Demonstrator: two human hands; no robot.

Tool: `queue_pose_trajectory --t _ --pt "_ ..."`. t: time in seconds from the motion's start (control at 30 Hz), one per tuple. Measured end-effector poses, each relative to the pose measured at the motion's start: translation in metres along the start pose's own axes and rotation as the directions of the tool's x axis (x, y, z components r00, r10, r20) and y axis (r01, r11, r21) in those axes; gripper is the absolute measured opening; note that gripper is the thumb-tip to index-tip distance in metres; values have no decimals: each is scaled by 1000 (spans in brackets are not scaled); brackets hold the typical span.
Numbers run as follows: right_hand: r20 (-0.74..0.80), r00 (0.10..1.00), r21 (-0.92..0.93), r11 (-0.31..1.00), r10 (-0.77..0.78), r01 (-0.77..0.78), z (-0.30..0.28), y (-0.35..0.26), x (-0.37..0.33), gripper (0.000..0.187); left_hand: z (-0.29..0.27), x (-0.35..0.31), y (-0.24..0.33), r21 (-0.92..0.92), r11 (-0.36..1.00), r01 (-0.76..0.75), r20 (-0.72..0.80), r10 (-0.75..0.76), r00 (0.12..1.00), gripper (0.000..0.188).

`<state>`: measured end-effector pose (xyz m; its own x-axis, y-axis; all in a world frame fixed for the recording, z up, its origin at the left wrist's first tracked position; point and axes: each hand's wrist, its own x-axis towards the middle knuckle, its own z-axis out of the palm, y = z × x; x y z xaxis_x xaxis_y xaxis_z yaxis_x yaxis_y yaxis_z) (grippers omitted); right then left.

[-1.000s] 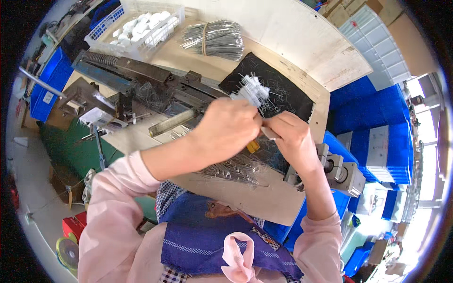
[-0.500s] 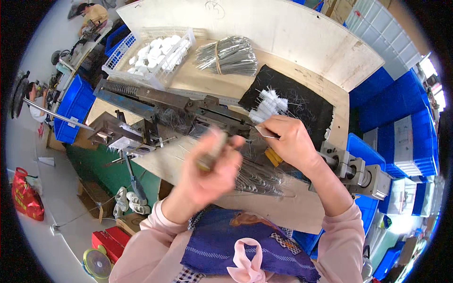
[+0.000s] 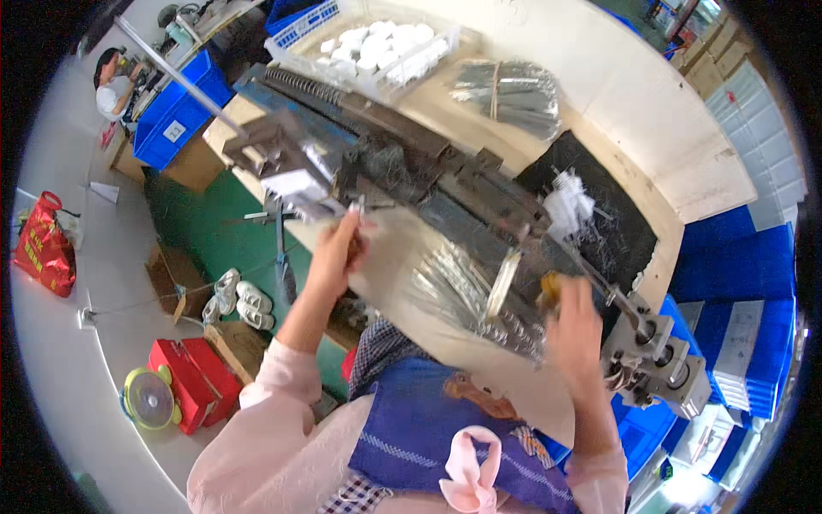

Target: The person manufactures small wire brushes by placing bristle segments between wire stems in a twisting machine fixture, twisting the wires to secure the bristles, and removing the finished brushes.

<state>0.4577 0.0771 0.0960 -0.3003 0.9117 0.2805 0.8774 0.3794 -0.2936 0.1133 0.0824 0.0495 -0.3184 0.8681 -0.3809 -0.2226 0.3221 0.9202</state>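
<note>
My left hand is raised at the left of the bench beside a metal clamp block. Its fingers are pinched together around something small that I cannot make out. My right hand is smeared by motion at the right, its fingertips close to a yellow piece; whether they touch it is unclear. Between the hands lies a spread of thin, shiny metal wires. Behind them a long, dark metal machine runs diagonally. White bristle brushes lie heaped on a black cloth.
A white plastic crate of white pieces stands at the back beside a banded wire bundle. A metal shaft assembly sits at the right edge. Pale boards wall the bench's rear. Blue bins are stacked at right.
My left hand has moved left and up to the clamp block. My right hand has left the brush heap, coming down toward the yellow piece. The whole view has shifted and tilted.
</note>
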Motion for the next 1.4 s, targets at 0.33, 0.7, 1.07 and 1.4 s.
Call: queue_pose_trajectory --t 0.33,0.7,1.07,1.4 --pt "132 983 146 979 126 -145 -27 32 -24 17 52 -18 -14 -398 895 -202 -70 190 979 19" --pt "-220 838 475 805 499 -355 -110 22 -44 7 230 -75 3 -54 911 408 814 -197 546 26" --pt "183 979 298 954 -95 38 -50 32 67 12 220 -80 7 -225 957 182 544 -31 838 24" --pt "527 840 677 531 134 -509 -77 41 76 25 217 -75 13 -72 965 251 580 -164 798 44"
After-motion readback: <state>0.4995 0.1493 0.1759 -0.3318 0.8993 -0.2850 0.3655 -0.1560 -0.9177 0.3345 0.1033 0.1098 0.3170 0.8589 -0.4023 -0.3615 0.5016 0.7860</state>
